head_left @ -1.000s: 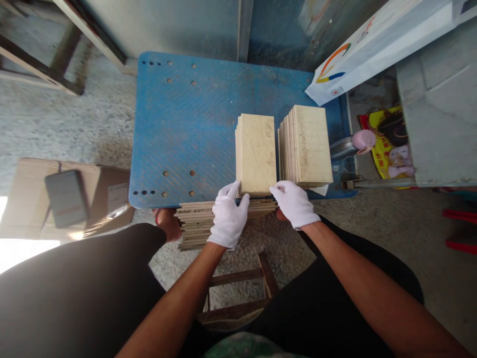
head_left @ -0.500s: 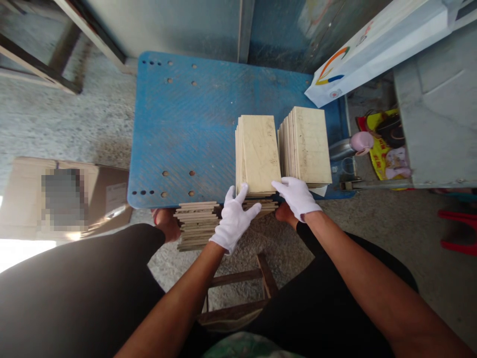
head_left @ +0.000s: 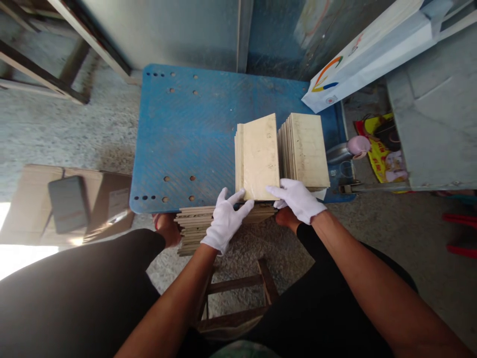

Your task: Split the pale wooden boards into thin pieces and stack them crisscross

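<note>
Cardboard box (head_left: 33, 199): lies flat on the concrete floor at far left, with a dark flat slab (head_left: 69, 204) resting on top of it.
Blue platform (head_left: 186, 134): a textured deck with rows of small holes, right of the box, carrying two stacks of boards on its right half.
Low pile (head_left: 194, 226): thin boards lying flat on the floor, tucked against the platform's near edge, with both hands above it.
Left hand (head_left: 225, 221): white-gloved, grip open, fingers splayed. The index finger and thumb press against the near left corner of the middle stack and close around nothing.
Middle stack (head_left: 257, 156): pale rectangular boards piled on the platform at its near edge, between the two hands. The top board sits slightly askew, its far right corner swung out past the boards below.
Right hand (head_left: 296, 199): white-gloved, fingers laid flat over the stack's near right corner. The thumb is hidden, so I cannot tell whether the grip pinches the top board or only rests on it.
Right stack (head_left: 307, 149): a like pile just beside the middle one, with a narrow gap between — no hand touches it.
White bag (head_left: 357, 54): leans over the platform's far right corner.
Pink lid (head_left: 357, 145): small and round, possibly on a metal cup, past the platform's right edge.
</note>
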`<state>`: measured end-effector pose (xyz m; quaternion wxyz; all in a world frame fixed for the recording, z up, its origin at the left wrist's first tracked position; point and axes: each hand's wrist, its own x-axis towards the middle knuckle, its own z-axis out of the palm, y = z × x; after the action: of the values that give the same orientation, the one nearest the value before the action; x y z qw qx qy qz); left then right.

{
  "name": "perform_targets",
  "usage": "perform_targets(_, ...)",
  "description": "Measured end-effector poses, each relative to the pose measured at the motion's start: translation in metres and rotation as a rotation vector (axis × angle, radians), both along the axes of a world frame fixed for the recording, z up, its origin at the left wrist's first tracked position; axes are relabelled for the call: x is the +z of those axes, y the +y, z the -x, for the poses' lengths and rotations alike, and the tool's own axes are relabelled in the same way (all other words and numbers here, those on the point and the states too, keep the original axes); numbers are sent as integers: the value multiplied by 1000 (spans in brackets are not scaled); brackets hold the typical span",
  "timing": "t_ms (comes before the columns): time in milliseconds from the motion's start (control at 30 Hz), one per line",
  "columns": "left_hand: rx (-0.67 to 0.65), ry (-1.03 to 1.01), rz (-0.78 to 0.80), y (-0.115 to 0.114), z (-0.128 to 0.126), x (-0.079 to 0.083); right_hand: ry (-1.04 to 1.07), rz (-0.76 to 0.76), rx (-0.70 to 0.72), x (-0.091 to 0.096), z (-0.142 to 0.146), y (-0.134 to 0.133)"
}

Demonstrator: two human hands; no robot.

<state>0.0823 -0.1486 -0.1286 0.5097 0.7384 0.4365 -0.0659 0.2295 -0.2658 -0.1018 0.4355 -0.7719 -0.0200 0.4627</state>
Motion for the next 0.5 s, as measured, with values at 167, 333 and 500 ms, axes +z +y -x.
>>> perform_targets(167,216,-215,58,35,0,10,162,-184,-15,8,23,-2)
perform_targets(333,499,-507,548,61,6,19,279,-273,174,20,51,-4)
perform_targets(500,638,-547,626,71,20,22,137,-93,622,21,59,-3)
